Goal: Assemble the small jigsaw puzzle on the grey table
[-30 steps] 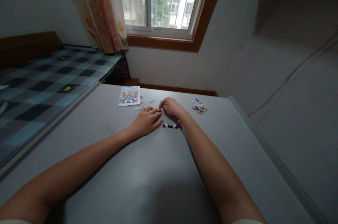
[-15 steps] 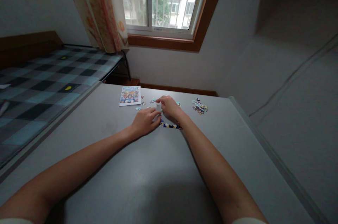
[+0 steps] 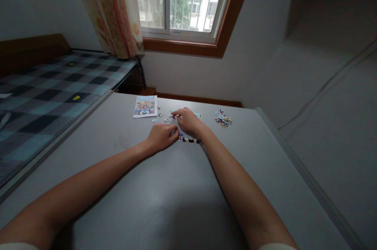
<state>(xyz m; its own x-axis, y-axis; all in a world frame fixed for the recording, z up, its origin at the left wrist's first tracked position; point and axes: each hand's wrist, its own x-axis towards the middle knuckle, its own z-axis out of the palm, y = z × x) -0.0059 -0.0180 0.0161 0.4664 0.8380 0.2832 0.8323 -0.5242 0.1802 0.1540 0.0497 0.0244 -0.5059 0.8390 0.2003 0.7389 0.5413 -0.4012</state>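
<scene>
Fingers (image 3: pixel 176 114) of your right hand (image 3: pixel 188 121) reach forward, low over the tabletop (image 3: pixel 176 203), with the tips among the loose jigsaw pieces (image 3: pixel 160 115). The pieces are too small for me to tell if you pinch one or only touch it. The fingers (image 3: pixel 173 134) of your left hand (image 3: pixel 161 136) are curled in and pressed together, resting just at the left end of the joined strip of pieces (image 3: pixel 191 140). No piece shows in them.

The strip lies between your two hands, and its right end is under your right wrist. This is the main danger, I think: if you draw that wrist back without lifting it, it can drag the strip and pull the joints apart. A push from the left knuckles could bend it as well.

Farther out, the loose pieces, the picture card (image 3: pixel 145 106) and the small pile of pieces (image 3: pixel 223 119) sit near the far edge. A quick sweep could send some to the floor.
</scene>
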